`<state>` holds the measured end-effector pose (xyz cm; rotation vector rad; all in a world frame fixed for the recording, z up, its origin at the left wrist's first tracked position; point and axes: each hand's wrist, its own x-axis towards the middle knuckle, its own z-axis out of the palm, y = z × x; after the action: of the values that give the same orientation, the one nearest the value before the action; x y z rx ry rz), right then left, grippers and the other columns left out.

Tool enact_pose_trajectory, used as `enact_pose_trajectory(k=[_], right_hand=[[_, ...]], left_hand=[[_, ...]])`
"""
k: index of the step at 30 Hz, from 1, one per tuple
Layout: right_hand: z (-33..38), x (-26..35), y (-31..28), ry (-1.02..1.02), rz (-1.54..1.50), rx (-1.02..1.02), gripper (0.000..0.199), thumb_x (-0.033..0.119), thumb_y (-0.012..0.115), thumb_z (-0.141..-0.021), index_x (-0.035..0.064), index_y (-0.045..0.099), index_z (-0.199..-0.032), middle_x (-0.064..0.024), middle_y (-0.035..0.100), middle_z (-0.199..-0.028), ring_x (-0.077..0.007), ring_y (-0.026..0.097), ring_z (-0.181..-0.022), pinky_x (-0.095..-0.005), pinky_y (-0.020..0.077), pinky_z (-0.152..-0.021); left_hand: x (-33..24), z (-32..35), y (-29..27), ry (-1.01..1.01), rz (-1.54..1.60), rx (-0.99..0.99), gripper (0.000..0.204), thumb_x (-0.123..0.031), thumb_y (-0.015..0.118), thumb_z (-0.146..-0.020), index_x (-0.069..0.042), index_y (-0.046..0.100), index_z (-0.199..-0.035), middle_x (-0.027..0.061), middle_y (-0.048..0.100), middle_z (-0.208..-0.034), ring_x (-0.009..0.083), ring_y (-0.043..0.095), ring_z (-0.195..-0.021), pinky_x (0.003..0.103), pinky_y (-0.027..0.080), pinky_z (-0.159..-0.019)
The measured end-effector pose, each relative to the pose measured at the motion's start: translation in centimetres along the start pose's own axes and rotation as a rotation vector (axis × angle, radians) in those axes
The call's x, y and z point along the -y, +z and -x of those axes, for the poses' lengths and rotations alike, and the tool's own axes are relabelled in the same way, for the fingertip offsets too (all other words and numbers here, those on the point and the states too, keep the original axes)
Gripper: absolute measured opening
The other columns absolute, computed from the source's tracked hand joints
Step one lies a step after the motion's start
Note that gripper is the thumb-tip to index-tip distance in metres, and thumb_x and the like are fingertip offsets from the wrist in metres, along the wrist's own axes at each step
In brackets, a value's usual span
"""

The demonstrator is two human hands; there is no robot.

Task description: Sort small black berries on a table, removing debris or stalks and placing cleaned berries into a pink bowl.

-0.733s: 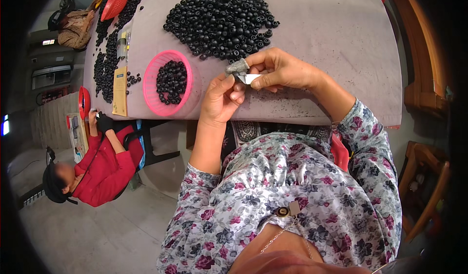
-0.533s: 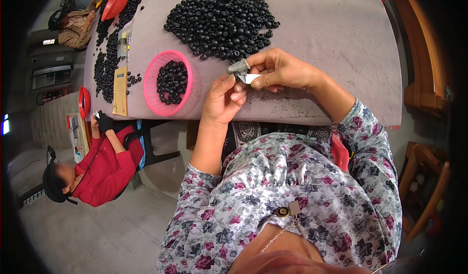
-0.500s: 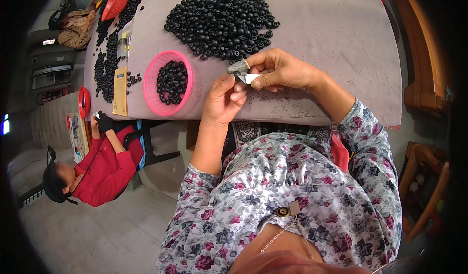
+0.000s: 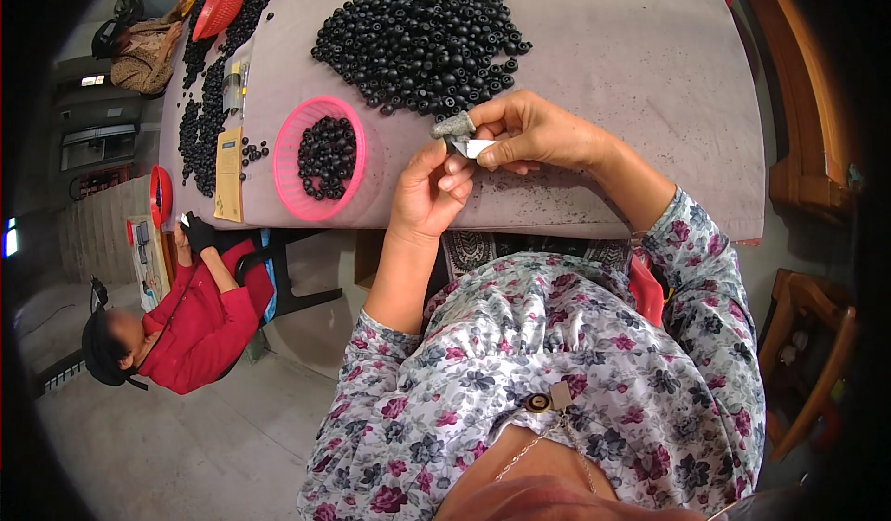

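Note:
My right hand [image 4: 543,136] is closed on a small blade with a white wrapped grip [image 4: 480,148], pinched between thumb and fingers. A grey cloth finger cover [image 4: 453,126] sits on that hand's index fingertip. Against the blade, my left hand [image 4: 429,192] pinches a small black piece [image 4: 452,146], mostly hidden by the fingers. Just beyond both hands lies a large heap of small black ring-shaped parts [image 4: 418,43]. To the left of my left hand, a round pink basket [image 4: 360,154] holds several of the same black parts [image 4: 327,157].
Dark crumbs dot the grey tablecloth [image 4: 640,76] near my right hand. Farther left lie a tan booklet [image 4: 228,173], more black parts [image 4: 197,145] and a red basket [image 4: 223,3]. A co-worker in red [image 4: 209,321] sits at the left edge. Wooden furniture [image 4: 803,113] stands at right.
My left hand and forearm have shifted very slightly to the right. The right hand keeps its grip on the blade, almost still.

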<state>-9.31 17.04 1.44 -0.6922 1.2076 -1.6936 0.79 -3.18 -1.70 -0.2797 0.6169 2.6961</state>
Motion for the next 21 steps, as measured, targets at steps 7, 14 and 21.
enact_pose_trajectory(k=[7, 14, 21], right_hand=[[0.07, 0.25, 0.01, 0.000, 0.015, 0.012, 0.032, 0.013, 0.072, -0.089, 0.0003, 0.067, -0.117, 0.0045, 0.057, -0.070, -0.0022, 0.046, -0.052, -0.0193, 0.0322, -0.044], [0.13, 0.27, 0.02, -0.002, 0.033, 0.010, 0.033, 0.013, 0.072, -0.088, -0.0001, 0.067, -0.118, 0.0045, 0.057, -0.070, -0.0021, 0.046, -0.052, -0.0191, 0.0323, -0.044], [0.08, 0.08, 0.03, -0.006, 0.019, 0.009, 0.030, 0.013, 0.071, -0.089, -0.0008, 0.068, -0.115, 0.0042, 0.057, -0.069, -0.0023, 0.046, -0.052, -0.0193, 0.0326, -0.044]], left_hand=[[-0.13, -0.10, -0.04, 0.000, -0.002, 0.022, 0.019, -0.020, 0.064, -0.096, -0.002, 0.064, -0.103, 0.0024, 0.060, -0.079, 0.0087, 0.054, -0.061, 0.026, 0.049, -0.058], [-0.13, -0.04, 0.17, -0.003, 0.000, 0.016, 0.019, -0.020, 0.064, -0.096, -0.002, 0.063, -0.102, 0.0024, 0.059, -0.078, 0.0086, 0.054, -0.061, 0.026, 0.049, -0.058], [-0.12, -0.03, -0.23, 0.008, -0.013, 0.024, 0.018, -0.019, 0.063, -0.097, -0.002, 0.063, -0.102, 0.0028, 0.058, -0.078, 0.0084, 0.053, -0.060, 0.026, 0.049, -0.057]])
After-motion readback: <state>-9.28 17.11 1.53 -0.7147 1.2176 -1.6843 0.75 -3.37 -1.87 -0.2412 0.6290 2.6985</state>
